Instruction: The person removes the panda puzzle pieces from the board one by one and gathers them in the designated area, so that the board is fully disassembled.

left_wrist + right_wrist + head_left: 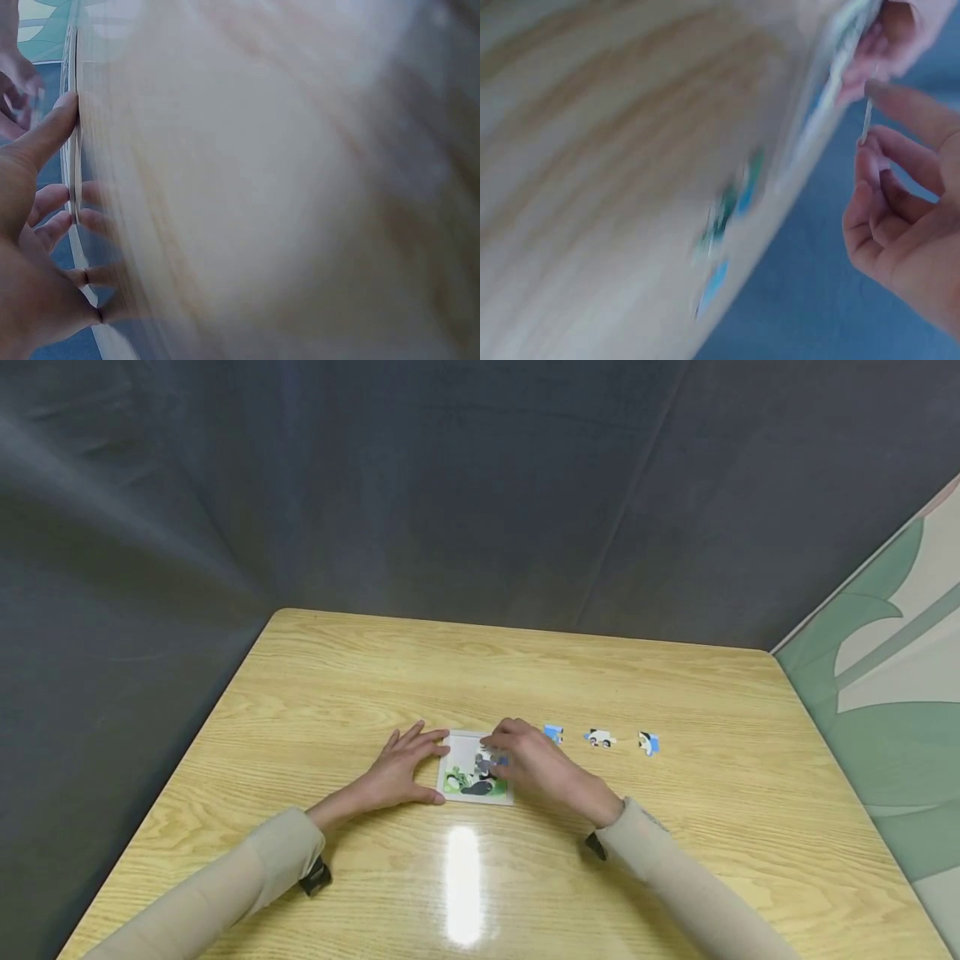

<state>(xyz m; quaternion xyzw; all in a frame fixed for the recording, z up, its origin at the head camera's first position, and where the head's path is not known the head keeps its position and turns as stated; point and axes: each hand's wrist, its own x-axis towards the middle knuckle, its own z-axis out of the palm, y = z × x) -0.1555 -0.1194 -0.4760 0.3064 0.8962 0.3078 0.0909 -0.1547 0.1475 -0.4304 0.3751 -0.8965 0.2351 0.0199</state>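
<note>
My left hand (396, 774) rests at the left edge of a puzzle tray (478, 801), thumb at the near corner and fingers spread toward the far one. In the left wrist view the thumb (56, 131) and fingertips lie along the tray's thin edge. A jigsaw piece (868, 121), seen edge-on in the right wrist view, is pinched between the thumb and finger of my right hand (542, 764), above the tray's right side. Joined panda and green pieces (474, 787) fill the tray's near part; its upper left shows bare white. My right fingers hide part of the tray.
To the right of the tray lie three loose pieces: a blue one (553, 732) partly behind the right hand, a panda-face one (600, 738) and a white-and-blue one (648, 742). The wooden table (360, 668) meets a dark curtain (465, 493) at its far edge.
</note>
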